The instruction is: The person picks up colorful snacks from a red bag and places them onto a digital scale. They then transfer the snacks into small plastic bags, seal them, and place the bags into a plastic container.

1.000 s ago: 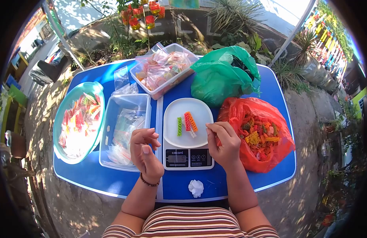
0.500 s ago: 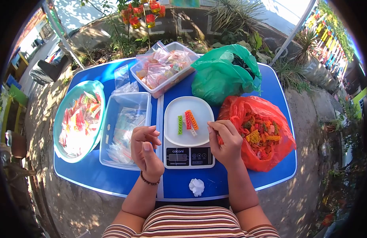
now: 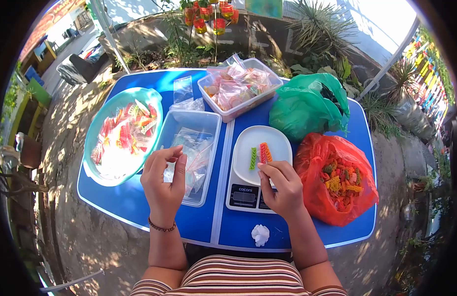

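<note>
My right hand [image 3: 283,190] is over the front of the white scale plate [image 3: 242,170], thumb and forefinger pinched together. Whatever is between those fingertips, if anything, is too small to make out. On the plate lie a green twisted piece [image 3: 253,159] and red and orange twisted pieces [image 3: 266,152], partly behind my fingers. My left hand [image 3: 164,177] hovers at the near left side of a clear plastic box [image 3: 212,170] with small zip bags [image 3: 194,148] inside. Its fingers are curled, thumb apart from them, with nothing visible in the hand.
An open red bag [image 3: 312,163] of coloured twisted pieces stands right, with a green bag [image 3: 297,106] behind it. A turquoise basin [image 3: 92,170] and a second box [image 3: 228,117] hold filled packets. Crumpled white tissue [image 3: 260,235] lies near the blue table's front edge.
The view has turned, shifting the table to the right. My left hand has moved left, over the clear box's near side. My right hand has come from beside the plate to above its front.
</note>
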{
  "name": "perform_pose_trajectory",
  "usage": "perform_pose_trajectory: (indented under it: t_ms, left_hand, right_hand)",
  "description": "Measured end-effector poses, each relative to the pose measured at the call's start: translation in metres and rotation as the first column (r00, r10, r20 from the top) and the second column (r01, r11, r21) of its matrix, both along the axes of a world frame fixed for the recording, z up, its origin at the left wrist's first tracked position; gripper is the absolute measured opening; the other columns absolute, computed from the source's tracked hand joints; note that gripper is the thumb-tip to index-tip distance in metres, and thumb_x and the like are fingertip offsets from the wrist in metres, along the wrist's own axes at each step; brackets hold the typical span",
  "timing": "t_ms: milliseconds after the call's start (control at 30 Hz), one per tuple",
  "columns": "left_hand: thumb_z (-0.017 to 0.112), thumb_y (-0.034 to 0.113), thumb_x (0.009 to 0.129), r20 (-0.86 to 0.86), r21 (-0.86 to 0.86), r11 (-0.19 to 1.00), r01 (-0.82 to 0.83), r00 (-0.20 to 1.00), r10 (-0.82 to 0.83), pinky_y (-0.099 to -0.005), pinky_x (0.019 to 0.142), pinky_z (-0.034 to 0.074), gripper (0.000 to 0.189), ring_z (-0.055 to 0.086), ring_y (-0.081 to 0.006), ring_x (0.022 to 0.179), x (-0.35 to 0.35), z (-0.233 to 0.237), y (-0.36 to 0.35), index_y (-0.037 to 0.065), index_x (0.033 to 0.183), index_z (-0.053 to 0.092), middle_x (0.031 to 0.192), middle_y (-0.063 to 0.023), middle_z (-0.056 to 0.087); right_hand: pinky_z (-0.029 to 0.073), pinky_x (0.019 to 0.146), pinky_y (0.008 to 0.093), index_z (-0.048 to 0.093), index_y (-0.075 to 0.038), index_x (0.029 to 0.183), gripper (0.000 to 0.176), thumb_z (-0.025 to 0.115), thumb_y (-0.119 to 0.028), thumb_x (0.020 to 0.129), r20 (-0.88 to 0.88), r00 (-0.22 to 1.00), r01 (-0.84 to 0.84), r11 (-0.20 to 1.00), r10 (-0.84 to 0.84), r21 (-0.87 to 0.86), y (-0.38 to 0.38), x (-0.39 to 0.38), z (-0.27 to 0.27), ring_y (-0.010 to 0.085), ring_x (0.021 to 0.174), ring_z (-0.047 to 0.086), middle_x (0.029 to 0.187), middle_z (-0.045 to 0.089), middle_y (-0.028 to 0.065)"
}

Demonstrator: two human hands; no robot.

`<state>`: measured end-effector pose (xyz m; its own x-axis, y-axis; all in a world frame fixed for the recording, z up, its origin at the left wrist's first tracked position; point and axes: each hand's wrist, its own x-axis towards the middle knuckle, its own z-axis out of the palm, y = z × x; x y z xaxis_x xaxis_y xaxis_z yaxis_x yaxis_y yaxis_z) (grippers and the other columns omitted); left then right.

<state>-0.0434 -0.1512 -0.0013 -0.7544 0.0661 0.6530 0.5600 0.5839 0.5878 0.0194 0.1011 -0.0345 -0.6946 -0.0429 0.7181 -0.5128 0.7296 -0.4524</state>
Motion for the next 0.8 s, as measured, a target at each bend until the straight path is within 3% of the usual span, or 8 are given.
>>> perform_pose_trajectory:
  t_ms: [100, 300, 433, 467, 567, 667, 767, 800]
  left_hand:
    - [0.074, 0.01, 0.094, 0.023, -0.009, 0.999, -0.05, 0.998, 0.05, -0.03, 0.069, 0.05, 0.014, 0.069, -0.0177, 0.081, 0.003, -0.011, -0.015, 0.004, 0.106, 0.073, 0.091, -0.0073, 0.073]
    - [0.074, 0.008, 0.092, 0.06, -0.023, 0.997, -0.067, 0.996, 0.069, -0.0322, 0.069, 0.052, 0.015, 0.071, -0.0219, 0.083, 0.008, -0.022, -0.036, 0.004, 0.106, 0.073, 0.092, -0.009, 0.074]
    - [0.074, 0.005, 0.09, 0.098, -0.025, 0.997, -0.08, 0.992, 0.082, -0.0331, 0.072, 0.054, 0.015, 0.072, -0.0221, 0.083, 0.017, -0.021, -0.049, 0.003, 0.106, 0.073, 0.091, -0.0095, 0.074]
    - [0.074, 0.005, 0.09, 0.101, -0.019, 0.997, -0.078, 0.992, 0.08, -0.0331, 0.073, 0.054, 0.015, 0.072, -0.0222, 0.083, 0.017, -0.023, -0.052, 0.003, 0.105, 0.073, 0.091, -0.0096, 0.074]
    - [0.075, 0.004, 0.09, 0.112, -0.01, 0.997, -0.079, 0.99, 0.079, -0.033, 0.074, 0.055, 0.016, 0.072, -0.0226, 0.082, 0.019, -0.024, -0.061, 0.003, 0.105, 0.073, 0.091, -0.0101, 0.074]
    - [0.075, 0.004, 0.089, 0.106, -0.002, 0.998, -0.07, 0.992, 0.069, -0.0334, 0.075, 0.055, 0.016, 0.072, -0.023, 0.082, 0.017, -0.025, -0.064, 0.003, 0.105, 0.073, 0.091, -0.0105, 0.074]
    - [0.074, 0.008, 0.09, 0.121, 0.008, 0.999, -0.054, 0.991, 0.052, -0.0353, 0.078, 0.053, 0.017, 0.071, -0.0237, 0.085, 0.014, -0.026, -0.058, 0.005, 0.106, 0.073, 0.092, -0.0078, 0.074]
    - [0.074, 0.009, 0.09, 0.13, 0.012, 0.999, -0.047, 0.991, 0.045, -0.0361, 0.08, 0.052, 0.017, 0.07, -0.0239, 0.087, 0.014, -0.026, -0.055, 0.006, 0.107, 0.072, 0.092, -0.0064, 0.073]
  right_hand:
    - [0.056, 0.072, 0.0394, 0.07, 0.002, 0.101, 0.019, 0.072, 0.004, 0.082, 0.038, 0.994, -0.104, 0.994, 0.102, 0.046, -0.022, -0.009, 0.006, 0.0298, 0.081, 0.067, 0.092, 0.067, 0.0128]
    - [0.053, 0.075, 0.0403, 0.072, -0.003, 0.102, 0.02, 0.074, -0.004, 0.082, 0.125, 0.972, -0.219, 0.959, 0.198, 0.181, -0.066, -0.049, 0.013, 0.0273, 0.085, 0.065, 0.095, 0.067, 0.0108]
    - [0.045, 0.086, 0.0419, 0.076, -0.005, 0.1, 0.019, 0.075, -0.017, 0.085, 0.265, 0.962, -0.16, 0.91, 0.057, 0.383, -0.094, -0.075, 0.017, 0.028, 0.1, 0.059, 0.097, 0.068, 0.007]
    - [0.041, 0.09, 0.0426, 0.077, -0.007, 0.1, 0.02, 0.076, -0.019, 0.085, 0.294, 0.956, -0.125, 0.881, -0.017, 0.456, -0.102, -0.077, 0.015, 0.0267, 0.102, 0.057, 0.091, 0.067, 0.0049]
    - [0.039, 0.091, 0.0418, 0.078, -0.008, 0.098, 0.016, 0.076, -0.019, 0.086, 0.34, 0.929, -0.104, 0.774, -0.15, 0.625, -0.112, -0.084, 0.01, 0.0259, 0.105, 0.058, 0.094, 0.069, 0.0038]
    - [0.037, 0.094, 0.0415, 0.08, -0.009, 0.096, 0.013, 0.075, -0.018, 0.086, 0.322, 0.942, -0.104, 0.837, -0.089, 0.537, -0.108, -0.087, 0.005, 0.025, 0.11, 0.057, 0.097, 0.071, 0.0021]
    - [0.034, 0.097, 0.0435, 0.079, -0.01, 0.096, 0.012, 0.074, -0.015, 0.086, 0.32, 0.942, -0.143, 0.984, 0.101, 0.11, -0.098, -0.082, 0.006, 0.025, 0.116, 0.055, 0.101, 0.073, 0.0006]
    - [0.032, 0.102, 0.0465, 0.08, -0.011, 0.097, 0.012, 0.073, -0.016, 0.087, 0.34, 0.94, -0.11, 0.974, 0.037, 0.198, -0.098, -0.08, 0.009, 0.0254, 0.118, 0.055, 0.102, 0.073, 0.001]
